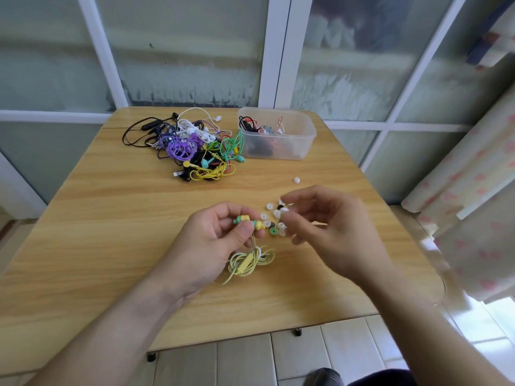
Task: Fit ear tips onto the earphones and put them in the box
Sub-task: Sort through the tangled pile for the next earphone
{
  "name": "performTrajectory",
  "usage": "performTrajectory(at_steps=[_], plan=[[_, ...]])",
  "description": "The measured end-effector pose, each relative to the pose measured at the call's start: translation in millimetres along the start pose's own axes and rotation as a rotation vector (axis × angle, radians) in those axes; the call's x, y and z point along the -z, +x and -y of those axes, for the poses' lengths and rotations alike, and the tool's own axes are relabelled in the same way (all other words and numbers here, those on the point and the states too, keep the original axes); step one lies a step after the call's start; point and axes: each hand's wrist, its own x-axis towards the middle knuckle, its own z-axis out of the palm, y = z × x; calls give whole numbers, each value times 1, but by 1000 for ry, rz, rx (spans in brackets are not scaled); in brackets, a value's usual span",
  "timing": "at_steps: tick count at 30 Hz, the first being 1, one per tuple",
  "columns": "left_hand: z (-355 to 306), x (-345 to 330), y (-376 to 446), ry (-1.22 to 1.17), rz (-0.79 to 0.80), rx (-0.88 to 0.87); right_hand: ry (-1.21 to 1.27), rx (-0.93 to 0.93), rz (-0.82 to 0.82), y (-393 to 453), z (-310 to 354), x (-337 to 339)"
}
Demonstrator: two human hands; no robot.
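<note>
We judge the job well short of half done: a few earphones already lie coiled in the box (301,129), while a far bigger tangle (192,143) of purple, white, black, green and yellow cords waits just left of it. Our left hand (211,240) pinches the yellow set's (249,260) two buds, one with a green tip on, its thin rubbery cord looped below on the table (111,218). Our right hand (328,232), fingers curled, seems to pinch a white tip (284,210), though blur leaves that unsure. Loose tips (271,222), small soft rings, mostly white, lie between our hands. The box is clear, rounded plastic; the table smooth wood grain
</note>
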Motion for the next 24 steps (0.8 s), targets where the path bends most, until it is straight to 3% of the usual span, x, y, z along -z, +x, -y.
performTrajectory(at_steps=[4,7,20,24], plan=[[2,-5,-1,84,-65,-151,-119,94,-19,-5,-1,-14],[1,-9,-2,110,-100,-248,-49,108,-7,-7,1,-20],[-4,-8,-6,73,-90,-295,236,129,4,-7,1,-24],[-5,-5,-6,107,-105,-306,254,115,107,-5,-3,-20]])
